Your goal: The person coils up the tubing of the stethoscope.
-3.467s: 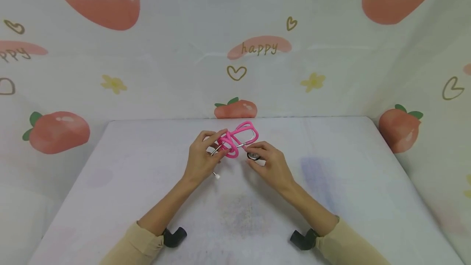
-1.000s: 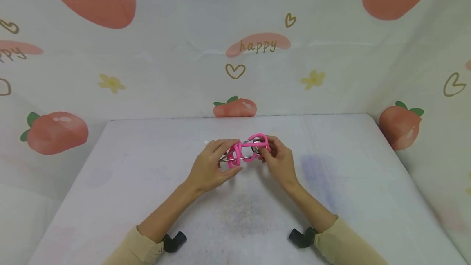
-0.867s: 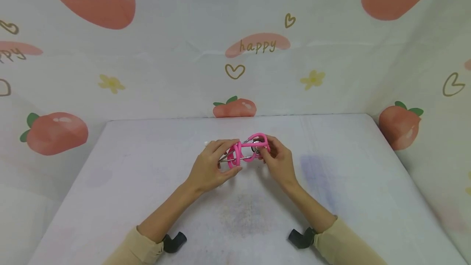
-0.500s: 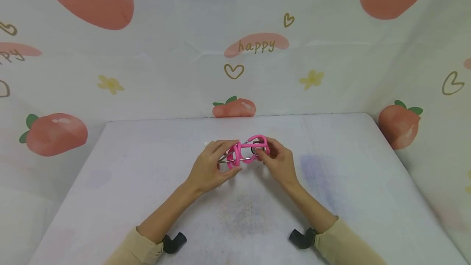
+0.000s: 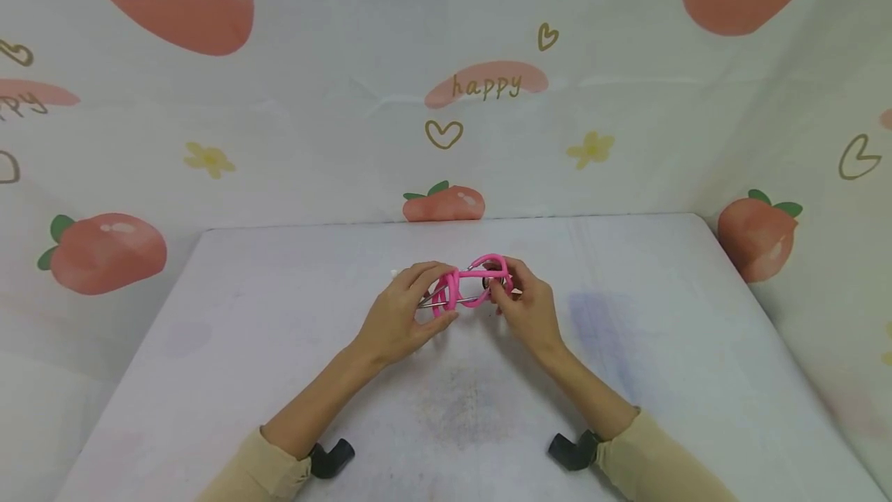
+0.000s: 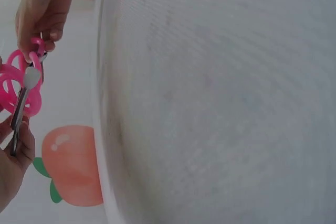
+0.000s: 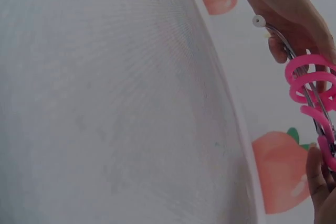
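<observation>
A stethoscope with pink tubing (image 5: 451,290) is held up between both hands over the table, its tubing wound in coils around the metal ear tubes (image 7: 310,90). My left hand (image 5: 393,314) grips the coiled end, thumb below and fingers above. At the other end, my right hand (image 5: 531,310) pinches the round chest piece (image 5: 492,283), which shows inside the pink end loop and is partly hidden by the fingers. One white ear tip (image 7: 259,21) sticks out past the left hand in the right wrist view; the left wrist view shows a pale ear tip (image 6: 32,77) too.
The white-covered table (image 5: 279,277) stretches around the hands and ends at a patterned cloth backdrop (image 5: 334,138) with printed peaches. Black curved pieces (image 5: 332,459) sit at both sleeve cuffs.
Since the oldest frame the stethoscope has turned and come lower, and the right hand has brought the chest piece to the end loop. Over the last second only small finger shifts show.
</observation>
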`<state>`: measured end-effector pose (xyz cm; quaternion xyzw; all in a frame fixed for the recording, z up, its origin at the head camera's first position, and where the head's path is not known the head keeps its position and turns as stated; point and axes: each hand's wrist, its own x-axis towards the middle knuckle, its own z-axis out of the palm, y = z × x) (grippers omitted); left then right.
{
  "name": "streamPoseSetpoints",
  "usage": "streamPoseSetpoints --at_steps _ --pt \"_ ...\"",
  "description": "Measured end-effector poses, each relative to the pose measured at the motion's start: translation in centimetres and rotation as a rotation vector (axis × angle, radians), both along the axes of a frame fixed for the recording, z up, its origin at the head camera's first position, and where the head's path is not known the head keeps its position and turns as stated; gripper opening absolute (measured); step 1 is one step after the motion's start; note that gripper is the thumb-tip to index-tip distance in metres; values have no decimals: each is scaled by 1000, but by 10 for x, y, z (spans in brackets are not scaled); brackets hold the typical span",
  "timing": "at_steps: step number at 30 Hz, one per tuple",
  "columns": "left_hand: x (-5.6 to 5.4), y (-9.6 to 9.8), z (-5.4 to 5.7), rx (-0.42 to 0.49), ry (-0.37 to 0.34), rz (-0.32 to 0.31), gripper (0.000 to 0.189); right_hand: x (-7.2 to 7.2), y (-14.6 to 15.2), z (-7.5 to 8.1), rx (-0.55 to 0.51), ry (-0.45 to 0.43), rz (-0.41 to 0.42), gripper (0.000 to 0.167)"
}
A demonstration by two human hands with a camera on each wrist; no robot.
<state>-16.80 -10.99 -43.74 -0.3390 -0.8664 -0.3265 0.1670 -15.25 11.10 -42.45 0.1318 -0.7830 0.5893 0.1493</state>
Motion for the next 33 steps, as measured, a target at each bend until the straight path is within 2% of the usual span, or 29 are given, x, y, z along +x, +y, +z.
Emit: streamPoseSetpoints --at_steps 5,11,16,20,23,33 --pt "0 1 0 -26 -1 11 62 1 0 1 4 -17 -1 31" --pt "0 3 2 -53 28 18 56 1 1 5 -17 19 1 31" --pt "-1 5 4 -99 40 24 58 1 2 6 -45 -7 16 37" --pt "0 5 5 -123 9 39 69 1 4 6 -33 -6 36 44" --pt "0 4 2 -124 7 52 74 1 4 7 -20 8 46 43" --pt "-2 3 -1 -110 77 36 71 2 4 7 50 29 29 44"
